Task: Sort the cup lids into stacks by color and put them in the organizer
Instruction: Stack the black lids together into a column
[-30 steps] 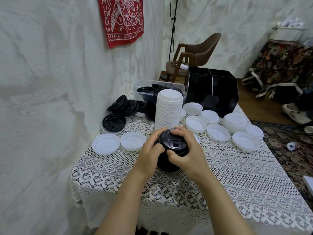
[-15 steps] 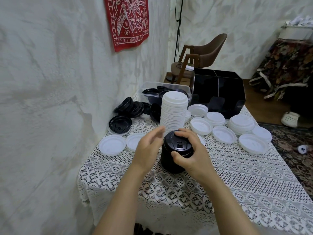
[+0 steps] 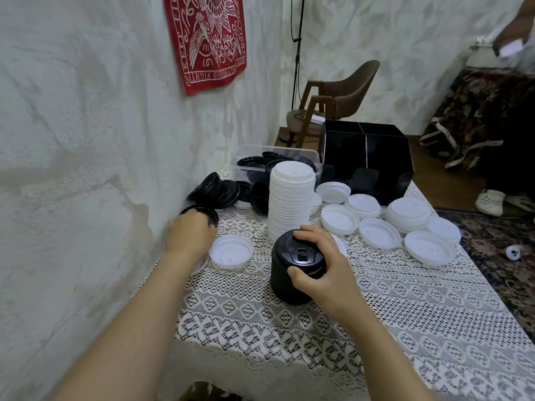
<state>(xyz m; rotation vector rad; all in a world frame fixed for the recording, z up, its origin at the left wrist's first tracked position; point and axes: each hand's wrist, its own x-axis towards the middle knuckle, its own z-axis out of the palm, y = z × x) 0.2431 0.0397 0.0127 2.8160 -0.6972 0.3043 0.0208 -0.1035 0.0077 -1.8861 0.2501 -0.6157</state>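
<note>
My right hand (image 3: 321, 267) is clamped on the black stack (image 3: 282, 285) mid-bench. My left hand (image 3: 188, 233) covers a loose black lid (image 3: 202, 210) far left of it, and I cannot tell its grip. The organizer (image 3: 367, 157) stands far right.

organizer (image 3: 385, 151) behind tall lid stack (image 3: 291, 204), bin (image 3: 241, 154) left

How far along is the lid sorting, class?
Done: a tall white stack and a shorter black stack. In hand: the right hand grips the black stack; the left hand reaches a loose black lid. Left: scattered white lids, black lids by the wall, and the organizer, where no lids show.
</note>
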